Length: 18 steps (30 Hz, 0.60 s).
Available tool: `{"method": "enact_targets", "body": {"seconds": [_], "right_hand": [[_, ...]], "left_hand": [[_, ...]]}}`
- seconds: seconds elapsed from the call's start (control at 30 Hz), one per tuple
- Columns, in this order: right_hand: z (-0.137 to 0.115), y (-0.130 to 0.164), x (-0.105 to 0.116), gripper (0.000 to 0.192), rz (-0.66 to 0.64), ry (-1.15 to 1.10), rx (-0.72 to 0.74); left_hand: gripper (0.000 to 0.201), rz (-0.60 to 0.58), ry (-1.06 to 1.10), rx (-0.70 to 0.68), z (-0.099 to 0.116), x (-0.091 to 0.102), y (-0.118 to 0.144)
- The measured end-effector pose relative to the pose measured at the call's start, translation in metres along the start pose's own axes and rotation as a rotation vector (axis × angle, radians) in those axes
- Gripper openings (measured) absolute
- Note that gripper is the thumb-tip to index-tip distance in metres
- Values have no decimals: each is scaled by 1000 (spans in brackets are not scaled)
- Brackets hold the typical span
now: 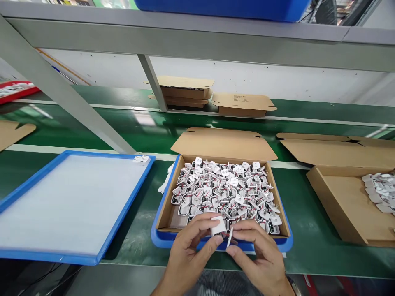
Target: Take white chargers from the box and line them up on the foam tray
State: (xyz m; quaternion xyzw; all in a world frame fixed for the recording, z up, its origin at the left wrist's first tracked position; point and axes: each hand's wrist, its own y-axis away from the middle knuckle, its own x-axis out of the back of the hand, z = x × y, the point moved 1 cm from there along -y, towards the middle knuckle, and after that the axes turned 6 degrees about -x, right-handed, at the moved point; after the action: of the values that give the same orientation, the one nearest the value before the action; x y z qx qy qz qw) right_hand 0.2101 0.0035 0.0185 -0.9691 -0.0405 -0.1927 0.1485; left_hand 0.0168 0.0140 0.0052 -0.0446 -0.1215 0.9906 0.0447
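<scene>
My left hand [191, 246] pinches a small white plastic housing [218, 225] between thumb and fingers, just above the near edge of an open cardboard box [165, 205]. My right hand [258, 251] holds a thin white cover piece [230, 237] joined to that housing by short wires. The box is packed with several white housings with red and black wires [225, 189]. It rests on a blue tray [160, 239].
A large blue tray with a white liner [70, 205] lies at the left, two small white parts [141, 158] at its far corner. Another open carton [339, 201] with white parts sits at the right. Flat cardboard boxes [243, 103] lie across the green belt. A grey frame post [61, 94] slants overhead.
</scene>
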Motion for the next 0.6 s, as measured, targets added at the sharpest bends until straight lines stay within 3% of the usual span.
{"method": "enact_targets", "body": {"seconds": [0.1, 0.2, 0.3, 0.4, 0.6], "right_hand": [[-1, 7, -3, 17, -53, 38, 61], [0, 12, -2, 31, -78, 112, 147], [-2, 7, 2, 40, -85, 115, 279], [-5, -1, 7, 37, -113, 145, 386], [-1, -3, 11, 40, -30, 185, 335]], "left_hand": [[23, 59, 85, 3, 1, -4, 0], [23, 70, 155, 14, 0, -6, 0], [25, 53, 186, 53, -2, -6, 0], [25, 13, 178, 109, -1, -6, 0], [31, -105, 212, 204, 0, 0, 1]]}}
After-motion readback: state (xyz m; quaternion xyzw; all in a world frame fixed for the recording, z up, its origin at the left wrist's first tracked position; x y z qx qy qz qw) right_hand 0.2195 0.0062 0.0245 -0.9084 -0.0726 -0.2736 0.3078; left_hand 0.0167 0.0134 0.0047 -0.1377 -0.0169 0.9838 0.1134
